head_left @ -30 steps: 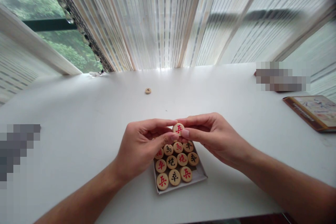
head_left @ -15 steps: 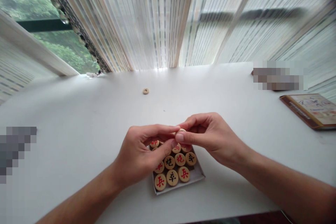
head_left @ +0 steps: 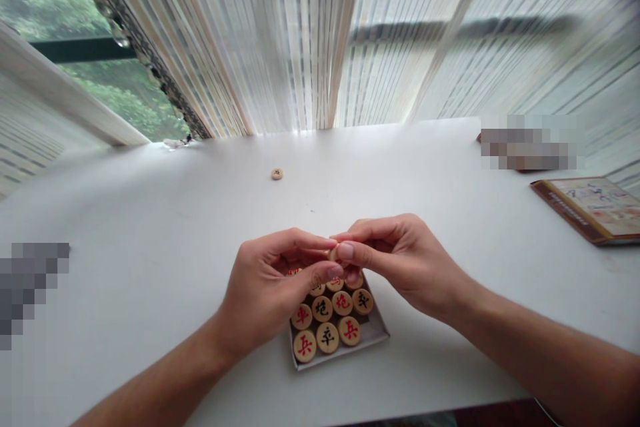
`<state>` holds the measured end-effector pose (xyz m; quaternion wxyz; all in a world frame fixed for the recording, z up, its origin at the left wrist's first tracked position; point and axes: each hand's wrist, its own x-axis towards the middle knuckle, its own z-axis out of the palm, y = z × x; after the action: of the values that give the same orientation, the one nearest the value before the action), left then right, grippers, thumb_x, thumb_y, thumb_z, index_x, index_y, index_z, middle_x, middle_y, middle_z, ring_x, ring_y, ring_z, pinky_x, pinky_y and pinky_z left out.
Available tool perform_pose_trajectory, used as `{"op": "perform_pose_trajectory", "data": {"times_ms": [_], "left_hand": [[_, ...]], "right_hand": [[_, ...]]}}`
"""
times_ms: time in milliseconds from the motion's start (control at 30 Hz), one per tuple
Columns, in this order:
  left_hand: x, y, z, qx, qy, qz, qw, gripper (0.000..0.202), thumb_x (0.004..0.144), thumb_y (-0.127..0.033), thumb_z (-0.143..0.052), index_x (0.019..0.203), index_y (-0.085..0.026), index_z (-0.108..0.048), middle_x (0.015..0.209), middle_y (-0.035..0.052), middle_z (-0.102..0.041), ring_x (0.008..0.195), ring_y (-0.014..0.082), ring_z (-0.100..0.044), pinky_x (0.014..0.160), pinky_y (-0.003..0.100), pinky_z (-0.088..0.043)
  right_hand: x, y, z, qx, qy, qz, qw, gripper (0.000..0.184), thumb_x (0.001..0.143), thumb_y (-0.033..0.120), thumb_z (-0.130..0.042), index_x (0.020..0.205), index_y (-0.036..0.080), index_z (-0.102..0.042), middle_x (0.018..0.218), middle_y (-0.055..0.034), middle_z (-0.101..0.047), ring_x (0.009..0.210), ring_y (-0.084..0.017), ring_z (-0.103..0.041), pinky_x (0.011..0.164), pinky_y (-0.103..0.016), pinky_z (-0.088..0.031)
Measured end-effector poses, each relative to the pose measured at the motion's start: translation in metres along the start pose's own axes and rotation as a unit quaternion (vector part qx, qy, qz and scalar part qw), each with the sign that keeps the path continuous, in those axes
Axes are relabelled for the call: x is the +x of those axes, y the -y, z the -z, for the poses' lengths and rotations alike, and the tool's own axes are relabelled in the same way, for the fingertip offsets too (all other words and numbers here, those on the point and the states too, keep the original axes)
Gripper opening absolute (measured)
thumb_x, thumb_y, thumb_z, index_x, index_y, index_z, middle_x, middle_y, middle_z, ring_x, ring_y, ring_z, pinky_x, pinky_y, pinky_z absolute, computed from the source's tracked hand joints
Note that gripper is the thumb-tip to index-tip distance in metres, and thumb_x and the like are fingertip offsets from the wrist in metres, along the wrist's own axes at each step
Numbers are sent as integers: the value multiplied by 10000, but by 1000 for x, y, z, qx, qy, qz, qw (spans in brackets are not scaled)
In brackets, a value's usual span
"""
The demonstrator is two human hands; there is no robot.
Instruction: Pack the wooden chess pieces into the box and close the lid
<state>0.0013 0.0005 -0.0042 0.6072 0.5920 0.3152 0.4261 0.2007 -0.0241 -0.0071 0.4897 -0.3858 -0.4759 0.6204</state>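
My left hand (head_left: 270,287) and my right hand (head_left: 395,260) meet fingertip to fingertip just above a small shallow box (head_left: 377,333) of round wooden chess pieces (head_left: 327,337) marked in red and black. Both hands pinch one wooden chess piece (head_left: 333,254) between thumbs and forefingers; only its edge shows. The box lies on the white table (head_left: 150,227) directly under my hands, and my fingers hide its far rows.
A single wooden piece (head_left: 277,174) lies alone farther back on the table. A brown-edged flat box lid or board (head_left: 590,207) rests at the right edge. Striped curtains (head_left: 320,40) hang behind the table, with a window at the left.
The held piece showed its red face a second ago; now it is turned edge-on and mostly hidden by my fingertips. My hands stayed over the box, shifting only slightly.
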Motion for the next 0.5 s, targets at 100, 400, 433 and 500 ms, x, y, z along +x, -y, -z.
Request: {"op": "perform_pose_trajectory", "data": {"times_ms": [100,400,433,500], "left_hand": [[1,-1,1,-7,-13,16,1000,228,761,-37,-907,920,-193,-858,864,19,-864,781,178,-842,720,180,-688],[0,0,1,2,-22,25,999,242,735,-81,-937,943,-160,-844,895,59,-866,801,217,-845,731,236,-708],[0,0,1,1,-20,23,1000,248,737,-69,-931,948,-163,-840,901,55,-866,807,209,-844,735,222,-704],[0,1,1,3,-19,17,1000,252,749,-51,-915,956,-170,-835,911,45,-867,824,191,-842,747,193,-692]], "right_hand": [[0,0,1,4,9,-2,1000,331,766,418,-974,1010,211,-890,833,-71,-819,740,-183,-750,719,-302,-648],[1,0,1,6,15,-11,1000,431,690,408,-1015,1059,228,-883,985,-86,-838,921,-253,-785,876,-382,-654],[1,0,1,3,15,-8,1000,423,700,404,-1011,1064,232,-883,997,-86,-838,928,-252,-784,880,-381,-651],[1,-1,1,1,19,-1,1000,396,734,392,-994,1082,242,-879,1023,-85,-835,951,-248,-781,899,-376,-642]]}}
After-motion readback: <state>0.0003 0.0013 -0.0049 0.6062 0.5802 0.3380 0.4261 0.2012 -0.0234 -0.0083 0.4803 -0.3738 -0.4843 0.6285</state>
